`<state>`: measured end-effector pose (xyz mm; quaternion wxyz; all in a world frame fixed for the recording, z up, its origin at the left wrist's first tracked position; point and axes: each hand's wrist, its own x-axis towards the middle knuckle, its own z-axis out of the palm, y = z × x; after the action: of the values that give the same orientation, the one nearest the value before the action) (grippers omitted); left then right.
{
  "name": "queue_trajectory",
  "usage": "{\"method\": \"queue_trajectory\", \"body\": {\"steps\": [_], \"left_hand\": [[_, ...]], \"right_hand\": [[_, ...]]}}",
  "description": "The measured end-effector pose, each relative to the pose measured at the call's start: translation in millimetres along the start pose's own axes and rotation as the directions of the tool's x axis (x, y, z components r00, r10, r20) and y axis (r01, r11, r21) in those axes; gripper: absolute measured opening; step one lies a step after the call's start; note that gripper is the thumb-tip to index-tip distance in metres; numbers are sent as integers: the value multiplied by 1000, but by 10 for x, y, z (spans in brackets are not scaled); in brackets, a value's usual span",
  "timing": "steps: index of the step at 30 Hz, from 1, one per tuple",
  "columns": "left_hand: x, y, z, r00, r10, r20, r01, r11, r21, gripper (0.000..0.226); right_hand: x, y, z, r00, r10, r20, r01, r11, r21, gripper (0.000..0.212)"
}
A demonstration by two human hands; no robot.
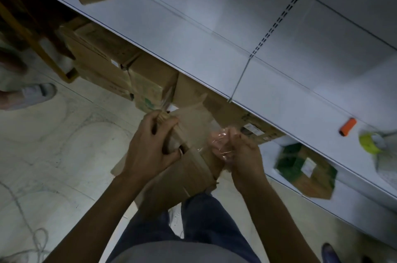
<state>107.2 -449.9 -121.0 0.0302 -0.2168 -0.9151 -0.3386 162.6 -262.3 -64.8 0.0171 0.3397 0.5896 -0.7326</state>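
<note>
One cardboard box [187,174] sits between both sets of fingers, low before a white shelf [193,43]. The left hand [150,144] grips the box's top flap, fingers curled round it. Just to their right, the right hand [245,155] pinches crumpled clear tape [219,144] stuck to the box

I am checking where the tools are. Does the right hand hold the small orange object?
No, the small orange object lies on the white shelf, while the right hand grips crumpled clear plastic.
</note>
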Motion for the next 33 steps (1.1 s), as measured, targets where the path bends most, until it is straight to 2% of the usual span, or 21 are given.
{"method": "queue_trajectory", "body": {"steps": [2,3,7,10,12,14,18,21,23,24,25,27,29,30,31,33], "left_hand": [[20,62,29,997,75,-20,-75,997,-19,86],[18,97,46,995,96,-25,-97,995,-28,88],[-26,363,176,994,95,-52,-102,984,-146,86],[32,634,309,995,93,-41,-100,973,-210,80],[58,830,470,974,224,-21,-225,969,-107,92],[80,1058,640,970,241,30,-238,968,-77,97],[97,1672,1073,952,298,77,-289,952,-102,91],[90,2149,1459,944,308,117,-298,950,-98,70],[52,2464,1718,947,283,151,-272,958,-93,42],[51,2597,1820,944,290,159,-293,956,-9,25],[29,2711,1886,946,272,179,-281,959,29,19],[-17,2779,2055,942,278,187,-279,960,-23,22],[-40,2832,2211,927,339,162,-340,940,-21,27],[-42,2845,2276,892,425,156,-421,905,-58,35],[-22,2891,2314,863,474,174,-469,880,-73,53],[37,3010,2355,837,515,183,-514,856,-59,77]], "right_hand": [[60,-76,-219,987,162,23,-157,900,407,27],[87,-107,-314,979,204,18,-182,832,524,29],[160,-249,-664,943,304,-135,-134,719,682,36],[174,-354,-1035,956,284,-78,-100,561,822,44],[124,-437,-1387,954,251,-167,3,547,837,37],[11,-522,-1817,938,219,-270,111,548,829,38],[-286,-524,-2718,917,148,-370,261,477,839,35],[-437,-383,-3272,904,166,-393,289,438,851,45],[-511,-270,-3562,904,188,-384,249,498,831,40],[-560,-216,-3702,907,196,-372,226,518,825,39],[-606,-171,-3841,917,186,-354,219,507,834,39],[-698,-115,-4134,928,174,-329,238,403,884,43],[-762,-82,-4458,912,203,-356,282,318,905,43],[-782,-75,-4600,897,231,-376,301,305,904,38],[-787,-62,-4724,884,260,-389,310,298,903,33],[-751,-38,-4908,857,311,-410,333,273,902,32]]}}
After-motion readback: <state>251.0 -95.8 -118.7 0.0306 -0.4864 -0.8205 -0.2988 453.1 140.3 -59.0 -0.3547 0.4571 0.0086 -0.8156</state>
